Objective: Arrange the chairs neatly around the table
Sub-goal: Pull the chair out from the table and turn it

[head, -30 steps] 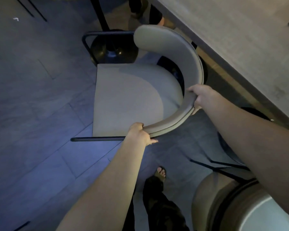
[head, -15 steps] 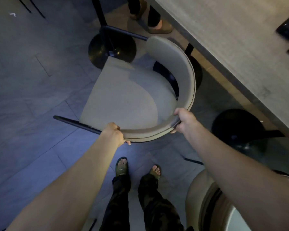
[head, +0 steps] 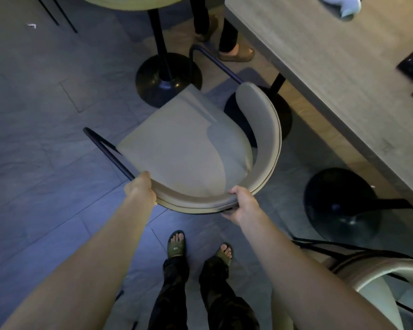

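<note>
At the far left lies bare grey tile floor (head: 34, 163), with a small pale scrap (head: 32, 25) lying near the top edge. Moving rightward, the person's left hand (head: 141, 190) is clamping the left end of the curved backrest of a beige chair (head: 184, 151), the fingers wrapping over its top edge just where the dark metal frame (head: 110, 151) meets the padding. The chair's seat is facing away from the person, toward a round black pedestal base (head: 167, 79) belonging to another table at the top of the view. Below, the person's own sandalled feet (head: 177, 245) are standing just behind the chair. Next, the right hand (head: 242, 204) is closing on the backrest's lower right curve, the fingers curling under the rim, so both hands are gripping the same chair.

Further right, the long grey table (head: 332, 79) is running diagonally, with its own black bases (head: 341, 201) beneath it. The held chair is sitting beside the table's edge but angled away from it, not tucked under. Another person's feet (head: 236, 54) are showing beyond the table's corner. At the lower right, a second chair (head: 379, 282) is standing near the table, only partly in view, so its alignment cannot be judged.

The work appears to be mid-way at best: the gripped chair likely needs turning toward the table and pushing in, and the second chair may need checking afterwards.
</note>
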`<state>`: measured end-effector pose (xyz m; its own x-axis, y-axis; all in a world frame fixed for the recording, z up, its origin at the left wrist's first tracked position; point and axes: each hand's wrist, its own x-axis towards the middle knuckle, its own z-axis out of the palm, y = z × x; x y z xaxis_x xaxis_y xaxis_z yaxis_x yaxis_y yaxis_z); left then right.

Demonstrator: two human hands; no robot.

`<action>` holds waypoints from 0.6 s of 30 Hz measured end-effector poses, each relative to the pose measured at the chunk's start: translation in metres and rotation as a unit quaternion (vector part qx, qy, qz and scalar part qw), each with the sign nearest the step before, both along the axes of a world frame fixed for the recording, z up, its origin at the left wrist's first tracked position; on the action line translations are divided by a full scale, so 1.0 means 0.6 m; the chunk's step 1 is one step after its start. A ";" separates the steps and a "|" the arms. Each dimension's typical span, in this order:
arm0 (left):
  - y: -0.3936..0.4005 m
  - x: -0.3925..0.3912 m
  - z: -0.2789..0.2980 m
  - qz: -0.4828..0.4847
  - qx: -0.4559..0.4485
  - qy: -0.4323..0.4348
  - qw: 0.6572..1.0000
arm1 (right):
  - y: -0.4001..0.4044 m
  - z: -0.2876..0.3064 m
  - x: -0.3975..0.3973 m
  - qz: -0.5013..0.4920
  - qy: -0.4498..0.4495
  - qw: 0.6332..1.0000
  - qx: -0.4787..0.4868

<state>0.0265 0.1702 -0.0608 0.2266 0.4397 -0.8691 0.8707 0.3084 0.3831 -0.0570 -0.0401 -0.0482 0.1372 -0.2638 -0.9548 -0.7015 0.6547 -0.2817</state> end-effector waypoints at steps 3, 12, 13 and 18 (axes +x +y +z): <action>-0.027 -0.036 0.059 0.052 -0.039 -0.032 0.997 | -0.051 0.023 0.029 -0.001 -0.001 0.998 -0.060; -0.054 -0.026 0.058 0.089 -0.182 0.126 0.971 | -0.206 0.043 0.218 0.209 -0.040 0.953 -0.218; -0.050 -0.022 0.053 0.096 -0.193 0.139 0.967 | -0.209 0.039 0.229 0.238 -0.023 0.947 -0.215; -0.054 -0.028 0.029 0.084 -0.174 0.116 0.974 | -0.241 0.023 0.250 0.331 0.017 0.923 -0.196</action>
<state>0.0096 0.1377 -0.0434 -0.0441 0.1230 -0.9914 0.8472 0.5305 0.0281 0.0930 -0.1849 -0.0346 0.3644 -0.4591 -0.8102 -0.9237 -0.0681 -0.3769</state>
